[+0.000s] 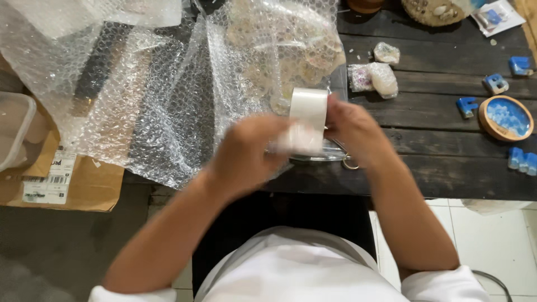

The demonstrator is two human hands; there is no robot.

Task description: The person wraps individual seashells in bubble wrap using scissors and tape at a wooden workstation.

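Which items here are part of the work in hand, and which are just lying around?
In use:
- roll of clear tape, held between left hand and right hand
- bubble wrap

Lying about:
- blue resin pieces
- round blue coaster
- wrapped pale pieces
- cardboard box
- plastic container

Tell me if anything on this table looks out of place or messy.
Nothing looks damaged or spilled. The bubble wrap lies crumpled and hangs over the dark table's front edge. Both hands, left hand and right hand, hold a roll of clear tape.
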